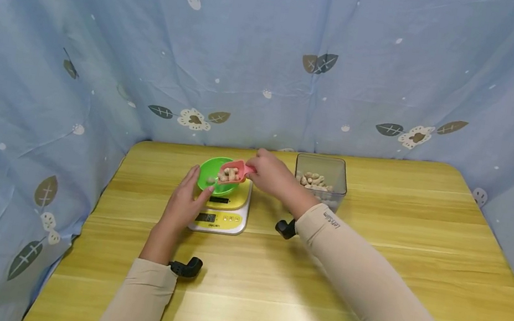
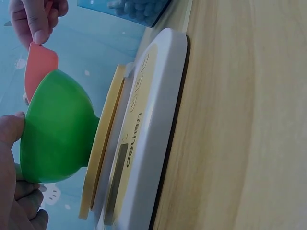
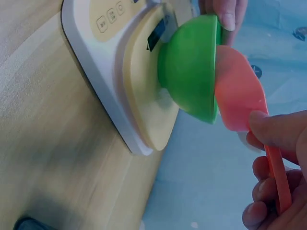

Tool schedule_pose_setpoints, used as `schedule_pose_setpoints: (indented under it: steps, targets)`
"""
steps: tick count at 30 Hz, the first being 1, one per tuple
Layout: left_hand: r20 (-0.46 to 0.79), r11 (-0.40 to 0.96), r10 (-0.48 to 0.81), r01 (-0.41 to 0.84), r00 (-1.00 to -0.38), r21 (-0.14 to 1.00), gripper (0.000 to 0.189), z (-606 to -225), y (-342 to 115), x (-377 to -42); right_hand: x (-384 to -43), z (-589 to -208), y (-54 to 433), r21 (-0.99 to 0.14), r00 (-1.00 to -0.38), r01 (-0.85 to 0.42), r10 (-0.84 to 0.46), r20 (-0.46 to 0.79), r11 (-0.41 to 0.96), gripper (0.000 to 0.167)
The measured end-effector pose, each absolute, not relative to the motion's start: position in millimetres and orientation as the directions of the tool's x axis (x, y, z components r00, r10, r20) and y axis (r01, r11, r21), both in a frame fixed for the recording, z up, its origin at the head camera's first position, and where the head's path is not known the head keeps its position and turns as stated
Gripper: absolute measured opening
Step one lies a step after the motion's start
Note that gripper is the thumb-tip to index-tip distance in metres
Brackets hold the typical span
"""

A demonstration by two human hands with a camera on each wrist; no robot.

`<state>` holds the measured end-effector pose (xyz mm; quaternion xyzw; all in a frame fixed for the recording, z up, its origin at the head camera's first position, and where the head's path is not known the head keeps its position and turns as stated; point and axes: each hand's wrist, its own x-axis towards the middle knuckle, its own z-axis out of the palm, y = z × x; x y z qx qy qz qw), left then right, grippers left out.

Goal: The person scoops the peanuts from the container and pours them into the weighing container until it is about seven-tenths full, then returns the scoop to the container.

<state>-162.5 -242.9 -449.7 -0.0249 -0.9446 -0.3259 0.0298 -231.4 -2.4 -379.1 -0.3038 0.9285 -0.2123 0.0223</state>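
A green bowl [image 1: 207, 168] stands on the yellow platform of a white and yellow kitchen scale [image 1: 237, 226]. My left hand [image 1: 183, 202] holds the bowl's side, its thumb at the rim and its fingers around the wall, as the left wrist view shows. With my right hand [image 1: 272, 174] I grip the handle of a pink scoop [image 3: 240, 91]. Several unshelled peanuts [image 1: 229, 174] lie in the scoop, which is tilted over the bowl's right rim. A pale peanut [image 1: 211, 180] shows inside the bowl. The scale's digits are too small to read.
Right of the scale, a grey see-through container [image 1: 338, 198] holds many peanuts [image 1: 315, 182]. Wood-grain table [image 1: 234, 303] lies in front and to the right. A blue patterned curtain [image 1: 272, 62] hangs behind the table's far edge and along both sides.
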Motion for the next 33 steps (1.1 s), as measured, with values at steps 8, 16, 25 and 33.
schedule_pose_setpoints:
  steps: [8,16,25,33]
  targets:
    - [0.088,0.786,0.032,0.079,-0.996,0.613,0.085,-451,-239,-164,-220,-373,-5,-0.136,-0.749,-0.659,-0.628,0.211,0.74,0.018]
    - [0.086,0.787,0.02,0.069,-0.996,0.613,0.079,-451,-235,-165,-215,-368,2,-0.052,-0.713,-0.679,-0.642,0.281,0.732,0.023]
    - [0.083,0.779,0.012,0.061,-0.996,0.625,0.078,-446,-235,-164,-219,-364,22,-0.141,-0.706,-0.69,-0.617,0.347,0.71,0.015]
    - [0.162,0.775,0.067,0.154,-0.984,0.613,0.077,-428,-223,-168,-218,-351,63,-0.31,-0.768,-0.639,-0.563,0.305,0.704,0.016]
